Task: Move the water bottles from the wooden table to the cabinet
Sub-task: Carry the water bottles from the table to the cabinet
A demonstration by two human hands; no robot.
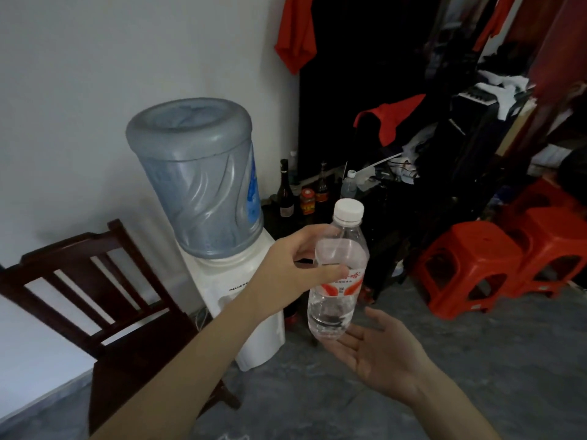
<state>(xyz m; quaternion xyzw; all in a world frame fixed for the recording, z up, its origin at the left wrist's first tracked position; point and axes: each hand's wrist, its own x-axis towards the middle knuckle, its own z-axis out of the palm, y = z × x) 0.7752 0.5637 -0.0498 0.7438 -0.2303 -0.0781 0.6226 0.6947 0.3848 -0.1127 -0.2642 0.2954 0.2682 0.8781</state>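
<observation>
A: Starting at the left, what stands there?

B: A dark wooden chair (95, 281) against the pale wall, and just beside it a white water dispenser (244, 300) with a big blue-grey jug (197, 179) turned upside down on top.

A: And the hands?

B: The left hand (295, 262) reaches in from the lower left and grips the water bottle (338, 271) round its upper half, thumb in front, fingers curled behind. The bottle is up in the air in front of the dispenser, nearly upright, tilted slightly, with a white cap and a red-and-white label; water fills only the lower part.

A: The other one?

B: The right hand (381, 354) lies palm up under the bottle's base, fingers straight and relaxed. Whether the fingertips touch the bottom, I cannot tell.

A: Behind that?

B: Dark glass bottles (286, 192) and a small red-lidded jar (307, 201) on a dark surface (381, 198), with another clear bottle (348, 184) further right. Then red plastic stools (470, 268) on the grey floor, red garments hanging above.
</observation>
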